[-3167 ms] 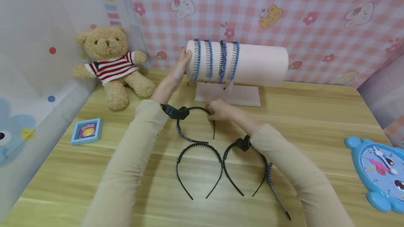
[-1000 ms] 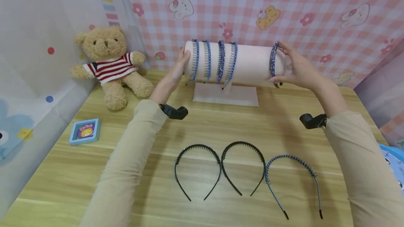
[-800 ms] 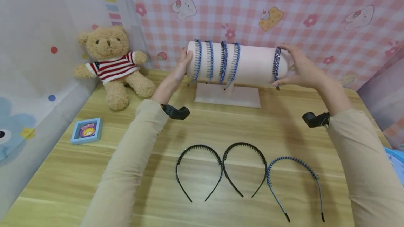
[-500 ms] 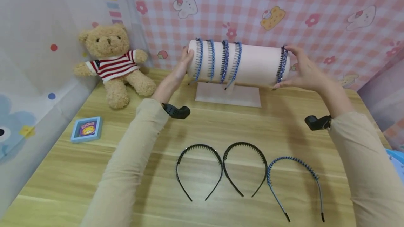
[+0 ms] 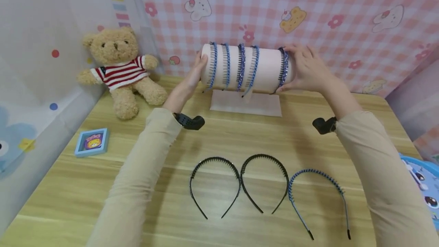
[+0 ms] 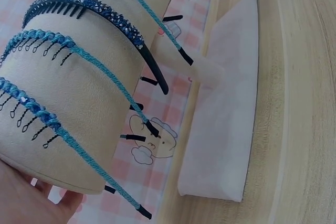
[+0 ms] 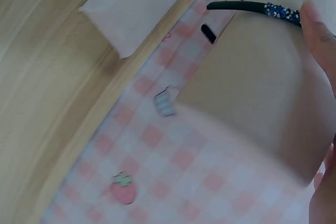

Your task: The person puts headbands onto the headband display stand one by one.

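Note:
My left hand (image 5: pixel 196 72) grips the left end of a pale pink headband display stand (image 5: pixel 268 68), a horizontal padded cylinder on a flat base. With the thumb low and the fingers at the top, my right hand (image 5: pixel 308 68) holds a dark blue glittery headband (image 5: pixel 284 68) around the cylinder's right part. In the right wrist view the thumb (image 7: pixel 318 32) presses on the glittery band. Several blue headbands circle the left half: a braided blue one (image 5: pixel 254 68) is nearest, left of it a glittery one (image 5: pixel 241 68). In the left wrist view black tips hang below the cylinder.
On the table lie a dark toothed headband (image 5: pixel 216 159), a black one (image 5: pixel 264 156) beside it, and a braided blue one (image 5: pixel 313 170). A teddy bear (image 5: pixel 118 60) sits back left, a small blue frame (image 5: pixel 92 142) before it. At right is a blue animal-shaped clock (image 5: pixel 423 186).
My right hand picked the glittery headband up from the table, brought it over the stand's right end and slid it left along the cylinder. My left hand has stayed put.

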`<control>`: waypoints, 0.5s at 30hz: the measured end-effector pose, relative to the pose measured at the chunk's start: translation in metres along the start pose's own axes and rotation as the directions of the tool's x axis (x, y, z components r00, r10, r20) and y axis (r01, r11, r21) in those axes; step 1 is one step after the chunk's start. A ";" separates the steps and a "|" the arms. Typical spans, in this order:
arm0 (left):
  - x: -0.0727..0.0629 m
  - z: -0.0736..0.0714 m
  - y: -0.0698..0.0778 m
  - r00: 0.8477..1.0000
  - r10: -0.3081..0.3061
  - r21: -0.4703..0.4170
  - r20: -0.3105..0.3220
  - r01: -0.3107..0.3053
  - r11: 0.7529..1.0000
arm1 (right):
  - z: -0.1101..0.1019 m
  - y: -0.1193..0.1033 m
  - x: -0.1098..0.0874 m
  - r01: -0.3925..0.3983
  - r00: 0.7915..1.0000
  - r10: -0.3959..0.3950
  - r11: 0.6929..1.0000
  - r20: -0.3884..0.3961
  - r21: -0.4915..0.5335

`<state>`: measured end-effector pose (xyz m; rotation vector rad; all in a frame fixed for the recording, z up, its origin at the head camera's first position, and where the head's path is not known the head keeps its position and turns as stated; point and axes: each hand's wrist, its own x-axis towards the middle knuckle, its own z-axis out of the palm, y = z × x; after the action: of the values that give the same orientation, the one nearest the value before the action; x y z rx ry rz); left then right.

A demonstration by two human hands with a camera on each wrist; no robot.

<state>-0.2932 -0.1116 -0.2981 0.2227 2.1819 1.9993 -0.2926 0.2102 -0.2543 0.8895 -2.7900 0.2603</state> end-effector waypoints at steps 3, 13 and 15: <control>0.000 0.000 0.000 1.000 0.001 0.003 -0.002 -0.001 1.000 | 0.001 -0.010 0.010 0.029 0.999 -0.028 0.999 0.024 -0.039; 0.003 0.002 -0.003 1.000 -0.007 0.000 0.005 0.007 1.000 | -0.002 -0.021 0.007 -0.047 0.998 0.051 0.996 0.046 -0.073; 0.003 0.002 -0.003 1.000 0.004 -0.005 0.004 -0.004 1.000 | -0.006 -0.017 -0.007 -0.144 0.988 0.144 0.989 0.055 -0.019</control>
<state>-0.2952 -0.1094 -0.3016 0.2308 2.1761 2.0042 -0.2764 0.2017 -0.2488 0.7030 -2.9085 0.2391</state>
